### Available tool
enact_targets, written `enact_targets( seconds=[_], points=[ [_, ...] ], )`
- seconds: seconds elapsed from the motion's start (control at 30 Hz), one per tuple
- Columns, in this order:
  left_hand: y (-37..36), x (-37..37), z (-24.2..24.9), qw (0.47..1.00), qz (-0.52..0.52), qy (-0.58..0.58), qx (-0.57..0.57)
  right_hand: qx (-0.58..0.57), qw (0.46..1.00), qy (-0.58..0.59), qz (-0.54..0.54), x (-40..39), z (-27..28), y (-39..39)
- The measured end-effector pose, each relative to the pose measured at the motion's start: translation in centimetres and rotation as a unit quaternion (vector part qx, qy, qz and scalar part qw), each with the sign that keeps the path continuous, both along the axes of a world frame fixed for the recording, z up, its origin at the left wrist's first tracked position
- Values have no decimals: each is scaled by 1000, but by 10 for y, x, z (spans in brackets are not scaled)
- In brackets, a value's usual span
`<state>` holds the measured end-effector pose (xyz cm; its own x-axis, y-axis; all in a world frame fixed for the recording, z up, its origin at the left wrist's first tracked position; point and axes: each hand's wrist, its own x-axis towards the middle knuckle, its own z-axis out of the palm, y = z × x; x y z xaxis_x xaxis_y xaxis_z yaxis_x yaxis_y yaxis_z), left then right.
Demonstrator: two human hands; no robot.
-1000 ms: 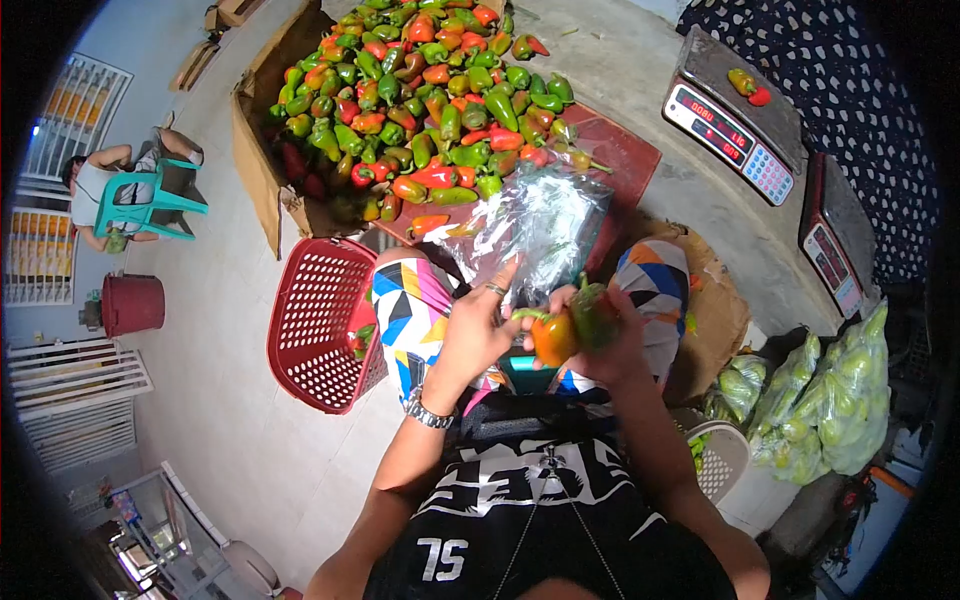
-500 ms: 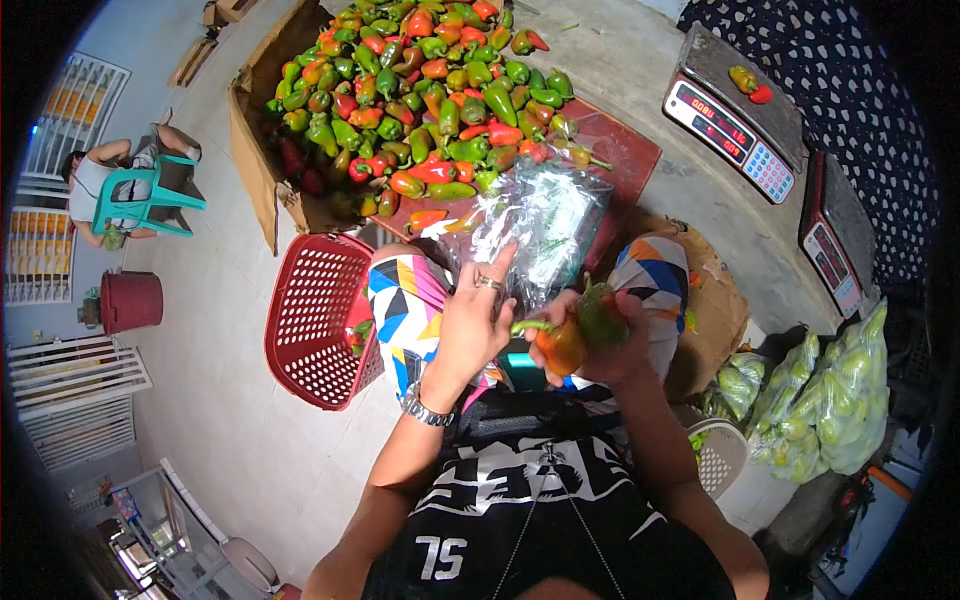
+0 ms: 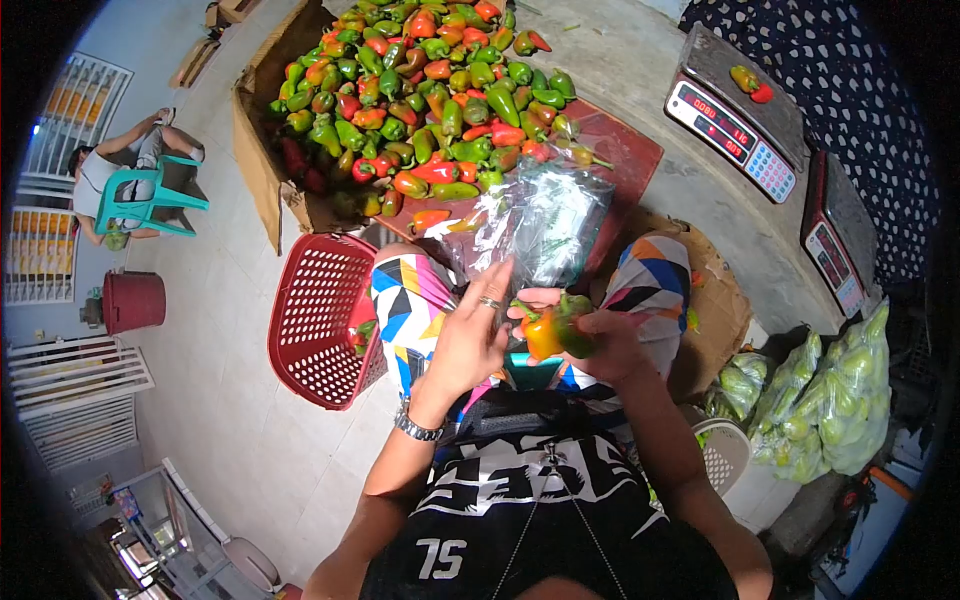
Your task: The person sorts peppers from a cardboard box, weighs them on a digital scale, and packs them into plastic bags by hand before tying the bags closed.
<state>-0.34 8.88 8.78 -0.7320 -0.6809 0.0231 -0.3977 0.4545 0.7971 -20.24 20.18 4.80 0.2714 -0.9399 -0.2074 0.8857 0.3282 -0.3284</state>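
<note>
My right hand [image 3: 612, 342] is closed on two peppers, an orange one [image 3: 543, 336] and a darker green one [image 3: 575, 325], held above my lap. My left hand [image 3: 472, 330], with a ring and a wristwatch, is open just left of them, its fingers stretched toward the clear plastic bags [image 3: 560, 215]. The bags lie on the near edge of the red board [image 3: 625, 160]. Beyond them a large heap of red and green peppers [image 3: 430, 100] spreads over the board and into the cardboard box [image 3: 255, 150].
A red perforated basket [image 3: 312, 320] stands left of my legs. Two scales [image 3: 728, 125] [image 3: 832, 255] are at the right, one bearing a pepper. Filled bags of green produce [image 3: 835, 400] stand at the lower right. Another person [image 3: 100, 185] sits on a green chair [image 3: 150, 198] at the far left.
My right hand and its peppers have moved left, closer to my left hand, and the peppers have turned. My left hand has shifted slightly down and left.
</note>
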Motion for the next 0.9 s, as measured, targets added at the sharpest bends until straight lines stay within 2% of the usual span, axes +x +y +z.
enact_targets(
  seconds=[0.07, 0.1, 0.2, 0.27, 0.37, 0.47, 0.57, 0.67, 0.73, 0.8, 0.83, 0.9],
  points=[
    [4, -4, -4, 998, -20, 14, -59, 30, 999, 40, -15, 10, -5, -1],
    [5, -5, 2, 999, -35, 3, -24, 41, 998, 48, -22, 17, -12, -4],
    [8, -10, 4, 996, -62, 17, -67, 48, 993, 106, -8, 20, -20, -8],
    [8, -11, 3, 998, -48, 28, -35, 32, 985, 170, 19, 16, -21, -13],
    [6, -11, -2, 999, -22, 39, 20, 91, 950, 294, 47, 16, 21, -20],
    [6, -15, -5, 998, -10, 41, 55, 102, 920, 365, 95, 16, -5, -21],
    [12, -20, -12, 996, -4, 45, 78, 174, 905, 381, 76, 23, 20, -20],
    [14, -20, -27, 997, -33, 40, 50, 205, 882, 416, 89, 20, 9, -11],
    [14, -23, -25, 998, -33, 38, 35, 193, 851, 486, 51, 21, 19, -7],
    [13, -27, -14, 999, -38, 29, 24, 91, 752, 653, 11, 15, 17, -3],
    [12, -29, -7, 999, -29, 35, 0, -8, 646, 763, -8, 6, 12, 1],
    [3, -34, 9, 997, -10, 51, -50, -90, 495, 864, 1, -7, 18, 2]
  ],
)
